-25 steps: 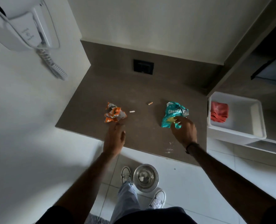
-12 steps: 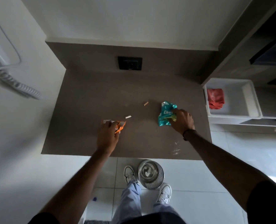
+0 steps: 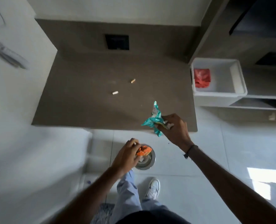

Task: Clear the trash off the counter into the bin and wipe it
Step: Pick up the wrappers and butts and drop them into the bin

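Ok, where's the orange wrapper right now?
In the head view it is low and centre, held in the left hand: the orange wrapper is directly over the open metal bin on the floor.

The single head-worn camera looks steeply down over the counter near edge. Its wide view spans the back wall to the floor.

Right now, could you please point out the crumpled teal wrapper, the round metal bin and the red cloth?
crumpled teal wrapper (image 3: 155,122): head view, its middle.
round metal bin (image 3: 151,160): head view, right rim.
red cloth (image 3: 201,77): head view, centre.
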The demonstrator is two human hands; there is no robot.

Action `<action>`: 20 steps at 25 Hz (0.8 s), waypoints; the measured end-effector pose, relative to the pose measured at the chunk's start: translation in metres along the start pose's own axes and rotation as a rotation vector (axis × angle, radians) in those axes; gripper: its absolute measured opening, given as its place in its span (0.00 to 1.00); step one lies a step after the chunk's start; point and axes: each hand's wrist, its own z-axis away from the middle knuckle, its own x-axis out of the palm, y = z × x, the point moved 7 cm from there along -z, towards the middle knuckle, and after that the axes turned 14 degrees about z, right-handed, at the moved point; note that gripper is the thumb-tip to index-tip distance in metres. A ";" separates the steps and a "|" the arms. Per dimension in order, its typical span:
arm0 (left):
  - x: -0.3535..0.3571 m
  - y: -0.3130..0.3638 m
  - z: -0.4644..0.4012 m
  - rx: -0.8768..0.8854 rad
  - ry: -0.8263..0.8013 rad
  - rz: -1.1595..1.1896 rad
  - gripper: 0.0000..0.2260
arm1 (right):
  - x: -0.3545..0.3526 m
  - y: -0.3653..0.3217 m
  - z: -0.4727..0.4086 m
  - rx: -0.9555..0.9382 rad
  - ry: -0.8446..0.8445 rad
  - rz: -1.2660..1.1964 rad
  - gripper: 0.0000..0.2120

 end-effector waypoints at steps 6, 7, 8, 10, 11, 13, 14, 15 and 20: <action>0.080 -0.049 -0.024 -0.296 -0.049 0.051 0.18 | 0.024 0.049 0.071 0.003 -0.097 -0.013 0.18; 0.093 -0.055 -0.028 -0.320 -0.059 0.056 0.17 | 0.031 0.060 0.082 0.012 -0.122 0.031 0.17; 0.103 -0.060 -0.031 -0.343 -0.067 0.056 0.18 | 0.037 0.071 0.093 0.018 -0.145 0.075 0.16; 0.120 -0.070 -0.035 -0.395 -0.080 0.027 0.23 | 0.053 0.093 0.111 0.044 -0.196 0.108 0.15; 0.123 -0.073 -0.034 -0.425 -0.077 0.011 0.27 | 0.059 0.102 0.117 0.065 -0.219 0.095 0.15; 0.119 -0.078 -0.027 -0.458 -0.070 -0.017 0.31 | 0.071 0.113 0.127 0.102 -0.270 0.065 0.14; 0.113 -0.077 -0.020 -0.457 -0.062 -0.031 0.31 | 0.077 0.114 0.131 0.113 -0.299 0.057 0.14; 0.104 -0.077 -0.013 -0.446 -0.052 -0.043 0.31 | 0.085 0.113 0.133 0.123 -0.324 0.055 0.14; 0.057 -0.075 0.031 -0.415 0.049 -0.063 0.27 | 0.135 0.094 0.129 0.278 -0.510 0.024 0.23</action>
